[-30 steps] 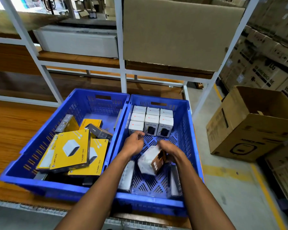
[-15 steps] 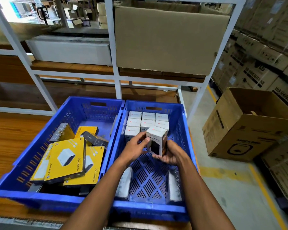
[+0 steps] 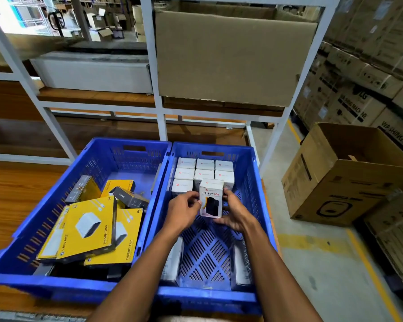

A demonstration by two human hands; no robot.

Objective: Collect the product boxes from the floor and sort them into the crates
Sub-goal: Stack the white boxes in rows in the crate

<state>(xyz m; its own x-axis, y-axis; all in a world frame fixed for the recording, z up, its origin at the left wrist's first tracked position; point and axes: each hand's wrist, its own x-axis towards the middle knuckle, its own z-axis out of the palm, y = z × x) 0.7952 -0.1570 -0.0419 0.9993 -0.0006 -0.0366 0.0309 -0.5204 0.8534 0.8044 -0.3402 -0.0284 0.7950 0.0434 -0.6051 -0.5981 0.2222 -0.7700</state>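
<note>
Two blue crates stand side by side on a wooden shelf. Inside the right crate (image 3: 251,182) several white boxes (image 3: 205,169) stand in rows at the far end. I hold one white box marked HALLEY 20K (image 3: 211,198) upright over that crate, just in front of the rows. My left hand (image 3: 184,211) pinches its left edge and my right hand (image 3: 235,211) grips its right side and bottom. The left crate (image 3: 98,163) holds several yellow boxes (image 3: 89,228) and a few grey ones (image 3: 129,198), lying loosely.
White boxes lie flat along the right crate's near left (image 3: 172,261) and near right (image 3: 239,261) walls. An open cardboard carton (image 3: 349,177) stands on the floor to the right, with stacked cartons (image 3: 370,66) behind it. White rack posts (image 3: 161,122) rise behind the crates.
The white box was turned from tilted and low in the crate to upright with its printed face toward me. Both hands moved up and toward the rows of boxes.
</note>
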